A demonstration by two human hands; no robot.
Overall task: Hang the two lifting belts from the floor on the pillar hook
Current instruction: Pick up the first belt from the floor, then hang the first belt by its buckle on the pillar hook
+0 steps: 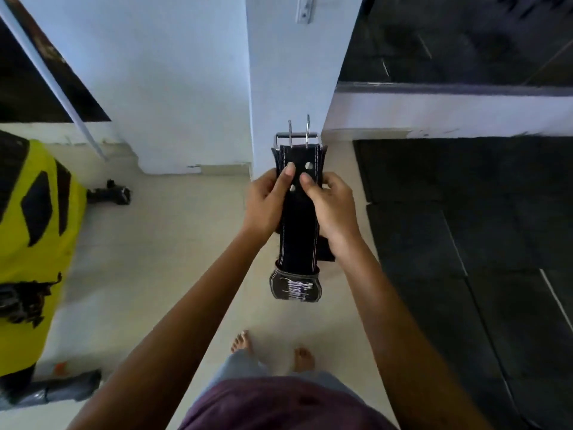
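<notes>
- The only writing in view is white script lettering on the wide, stitched end of the belt [298, 212]; it hangs below your hands and is too blurred and slanted to read.
- You hold the black belt upright in front of the white pillar [279, 72], folded on itself, with both hands closed around its upper part.
- Your left hand [266, 203] wraps the belt's left edge, its thumb lying across the front face just beside a round metal rivet.
- Your right hand [333, 209] clasps the right edge, thumb pressed onto the front near the same group of rivets; its fingers go behind the strap, out of sight.
- The metal buckle [299, 136] stands above both thumbs, its two prongs pointing up against the pillar.
- A second dark layer shows behind the strap, just under your right palm; you cannot tell whether it is a second belt or the same one doubled.
- High above your grip, a small metal bracket [305, 9] sits on the pillar, well apart from the buckle.
- Below your hands lie the pale floor [173, 243] and your bare feet; dark mats [465, 228] lie to the right of your grip.
</notes>
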